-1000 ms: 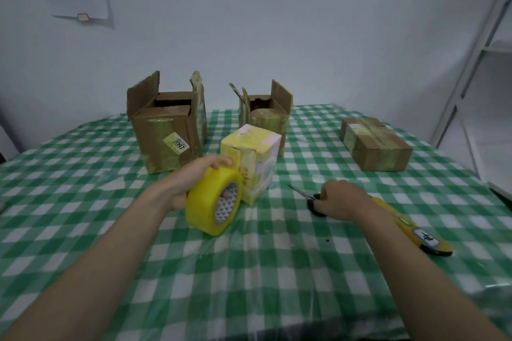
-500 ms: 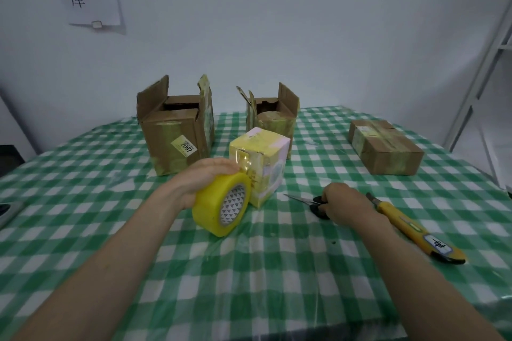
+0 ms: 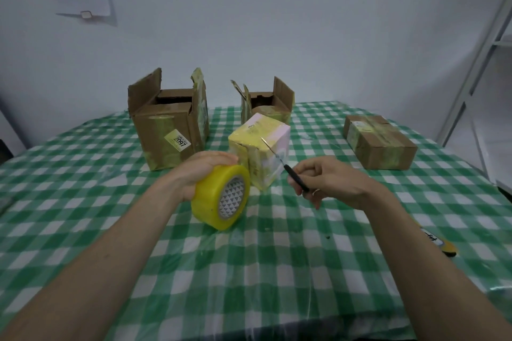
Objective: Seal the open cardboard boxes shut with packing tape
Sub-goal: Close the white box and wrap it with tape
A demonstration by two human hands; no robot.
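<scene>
Your left hand (image 3: 198, 171) gripped the roll of yellow packing tape (image 3: 221, 196) from above, fingers curled over its rim, with the roll tilted on edge and seemingly just above the surface (image 3: 83, 202). Your right hand (image 3: 329, 180) pinched the black handle of a small pair of scissors (image 3: 282, 163), blades raised toward the small yellow-taped box (image 3: 260, 149) that stood directly behind the roll. A clear strip of tape appeared to run from the roll to that box's near corner, though its exact path was hard to make out.

Two open cardboard boxes stood farther back, flaps upright: the larger open box (image 3: 166, 130) at the left rear and the smaller open box (image 3: 270, 102) behind the yellow one. A sealed flat box (image 3: 379, 141) lay well apart at the right, and a yellow utility knife (image 3: 440, 243) showed partly beside your right forearm.

The step in hand was probably cutting the tape. To do it well, keep the strip taut with the roll, cut close to the box, then press the loose end flat.
</scene>
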